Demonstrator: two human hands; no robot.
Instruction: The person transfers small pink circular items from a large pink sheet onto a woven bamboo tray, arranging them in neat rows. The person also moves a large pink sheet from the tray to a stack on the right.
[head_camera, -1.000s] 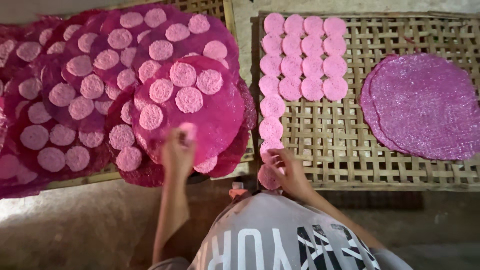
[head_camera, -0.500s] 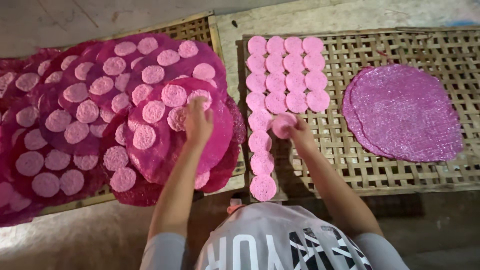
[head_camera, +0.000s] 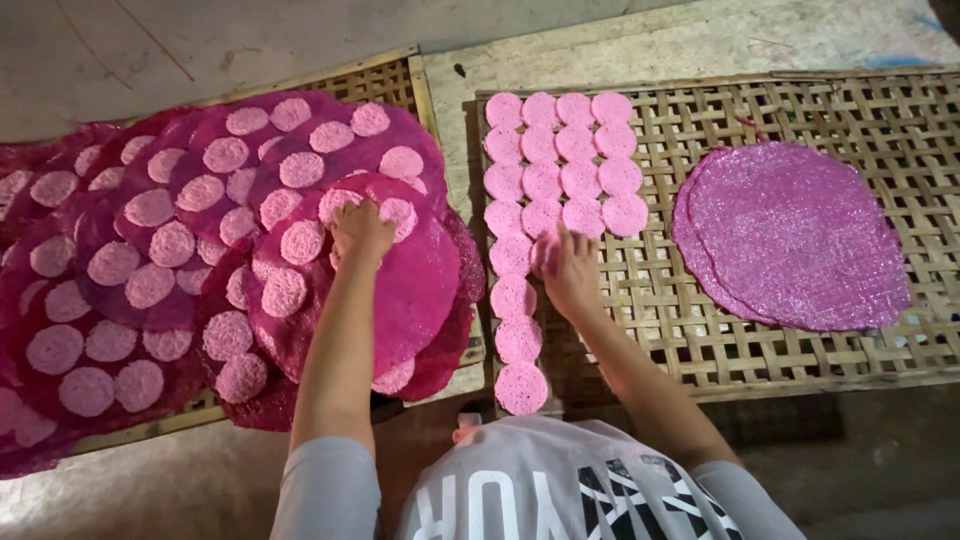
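Mostly pink discs (head_camera: 556, 160) on woven bamboo tray (head_camera: 800, 370), beside right hand (head_camera: 568, 272).

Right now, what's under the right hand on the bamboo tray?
The right hand rests on the tray, pressing a pale pink disc beside the column of discs. Only the disc's edge shows; the rest, and the weave under the palm, is covered.

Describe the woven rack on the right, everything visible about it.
The woven rack is a flat rectangular lattice of pale tan strips, bamboo by the look, with open square gaps and a thin frame. It lies level on the concrete floor. Light pink discs sit on its left part in rows; a stack of round magenta mesh sheets lies on its right. The right hand rests on it beside the discs.
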